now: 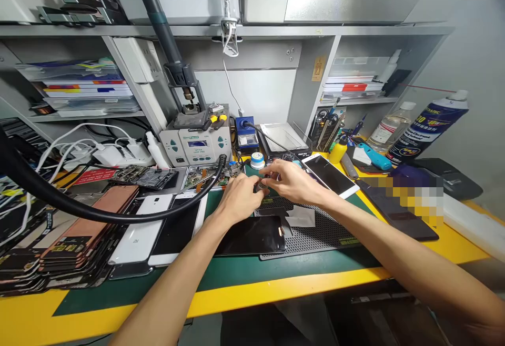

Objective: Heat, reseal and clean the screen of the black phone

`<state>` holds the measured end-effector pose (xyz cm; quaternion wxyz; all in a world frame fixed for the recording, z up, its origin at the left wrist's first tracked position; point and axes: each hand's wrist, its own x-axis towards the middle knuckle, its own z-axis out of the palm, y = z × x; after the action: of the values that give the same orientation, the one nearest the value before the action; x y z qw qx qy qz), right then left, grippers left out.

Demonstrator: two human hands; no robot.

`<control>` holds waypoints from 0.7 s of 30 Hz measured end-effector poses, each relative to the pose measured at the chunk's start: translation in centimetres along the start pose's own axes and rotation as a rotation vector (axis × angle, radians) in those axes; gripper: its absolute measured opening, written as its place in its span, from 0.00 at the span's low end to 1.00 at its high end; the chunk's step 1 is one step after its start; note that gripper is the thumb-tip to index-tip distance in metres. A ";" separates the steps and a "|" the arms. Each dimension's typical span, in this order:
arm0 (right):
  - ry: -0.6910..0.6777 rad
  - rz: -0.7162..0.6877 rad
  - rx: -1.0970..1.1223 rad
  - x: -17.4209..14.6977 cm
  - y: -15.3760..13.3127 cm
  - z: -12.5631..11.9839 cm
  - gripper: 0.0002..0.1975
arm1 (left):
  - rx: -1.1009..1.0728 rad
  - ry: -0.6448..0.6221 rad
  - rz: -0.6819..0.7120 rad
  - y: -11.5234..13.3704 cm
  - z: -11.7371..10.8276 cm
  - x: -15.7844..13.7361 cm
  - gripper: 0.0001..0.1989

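Observation:
My left hand (pixel 241 199) and my right hand (pixel 294 182) meet over the middle of the bench, fingertips close together. Both have their fingers bent into a pinch around something small and dark, mostly hidden by the fingers. Just behind them stands a small round tub (pixel 258 161) with a blue and white rim. Under my wrists lies a black phone screen (pixel 252 235), partly covered by my left forearm. Beside it a pale grey flat piece (pixel 303 216) rests on a dark perforated mat (pixel 331 233).
A hot-air station (pixel 199 146) stands behind, its thick black hose (pixel 158 216) arching across the left. Stacked phone parts (pixel 87 230) and white phones (pixel 140 230) crowd the left. At right are a white-framed phone (pixel 330 175), a dark flat slab (pixel 398 212) and a spray can (pixel 430 128).

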<state>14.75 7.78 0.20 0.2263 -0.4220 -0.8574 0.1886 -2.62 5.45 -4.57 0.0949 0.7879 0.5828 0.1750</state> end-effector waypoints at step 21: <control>0.043 0.049 0.056 0.2 0.4 0.6 0.10 | 0.000 0.011 -0.035 0.3 0.3 0.0 0.15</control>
<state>14.58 8.10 -0.47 0.2516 -0.4403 -0.8361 0.2092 -2.24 5.40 -4.78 0.0945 0.7765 0.5971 0.1778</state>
